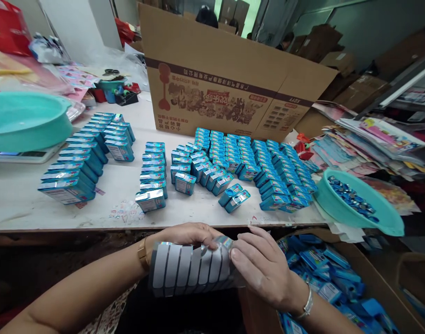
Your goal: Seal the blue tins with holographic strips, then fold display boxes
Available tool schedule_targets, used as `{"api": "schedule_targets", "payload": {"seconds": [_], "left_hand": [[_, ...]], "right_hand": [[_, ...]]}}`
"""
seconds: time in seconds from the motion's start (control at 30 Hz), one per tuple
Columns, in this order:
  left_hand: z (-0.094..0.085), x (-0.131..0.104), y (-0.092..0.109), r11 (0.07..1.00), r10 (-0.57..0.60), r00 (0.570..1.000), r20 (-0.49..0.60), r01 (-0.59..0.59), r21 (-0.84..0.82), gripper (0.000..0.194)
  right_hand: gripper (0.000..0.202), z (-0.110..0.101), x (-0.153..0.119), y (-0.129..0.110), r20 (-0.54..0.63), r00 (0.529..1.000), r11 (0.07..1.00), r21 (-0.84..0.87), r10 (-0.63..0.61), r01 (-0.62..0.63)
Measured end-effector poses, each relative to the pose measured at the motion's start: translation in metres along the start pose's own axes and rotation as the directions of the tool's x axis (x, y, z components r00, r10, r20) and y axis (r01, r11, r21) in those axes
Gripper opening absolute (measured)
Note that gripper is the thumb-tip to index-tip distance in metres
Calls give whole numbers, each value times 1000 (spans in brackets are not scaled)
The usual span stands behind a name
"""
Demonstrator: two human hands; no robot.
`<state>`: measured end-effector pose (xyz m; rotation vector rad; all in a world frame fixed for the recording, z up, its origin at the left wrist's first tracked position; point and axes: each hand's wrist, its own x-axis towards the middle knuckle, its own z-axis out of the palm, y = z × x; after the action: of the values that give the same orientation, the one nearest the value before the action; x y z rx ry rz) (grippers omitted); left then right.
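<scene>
Label sheet (184, 266): held off the near edge of the tabletop (21, 199). Left hand (193, 234): thumb and fingers closed on its upper margin. Right hand (261, 264): at its right end; remotely, I cannot tell its pinch. Judged light, bendy, slick; best taken by margins.

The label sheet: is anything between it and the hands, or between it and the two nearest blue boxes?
Nothing visible separates the label sheet from the left hand or right hand; both touch it. Toward the blue boxes, the left fingers and table's front edge lie between.
</scene>
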<state>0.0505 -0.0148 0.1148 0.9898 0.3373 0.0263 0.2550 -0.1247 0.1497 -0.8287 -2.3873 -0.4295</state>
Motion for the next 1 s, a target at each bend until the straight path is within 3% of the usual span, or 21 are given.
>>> {"api": "schedule_targets", "payload": {"seconds": [0.1,0.2,0.27,0.37,0.47,0.6,0.7,0.87,1.0], "left_hand": [[0,-1,2,999,34,999,18,-34,5,29],[1,-3,5,990,79,996,38,-83,118,33],[1,-3,6,982,69,997,40,-75,173,37],[0,-1,3,995,17,999,41,-21,101,38],[-1,2,-1,1000,18,998,56,-17,-18,31],[3,0,-1,998,29,999,45,-27,-51,27],[5,-4,2,1000,23,999,-30,-23,3,25],[4,-4,5,996,19,999,40,-23,88,27],[2,-1,3,995,25,1000,5,-26,100,31]], "right_hand": [[37,3,-2,-1,12,995,993,60,102,-102],[56,5,-1,-3,54,943,924,186,329,-333],[63,2,1,-4,84,916,875,271,393,-401],[64,-1,2,-3,71,930,876,317,360,-363],[63,0,-3,-2,25,966,932,257,257,-255],[38,-2,-6,1,-22,999,996,81,42,-40],[27,-8,0,2,6,999,999,6,-35,35],[32,-7,4,2,68,997,999,21,-40,39],[54,1,-4,-2,89,988,985,106,125,-134]]}}
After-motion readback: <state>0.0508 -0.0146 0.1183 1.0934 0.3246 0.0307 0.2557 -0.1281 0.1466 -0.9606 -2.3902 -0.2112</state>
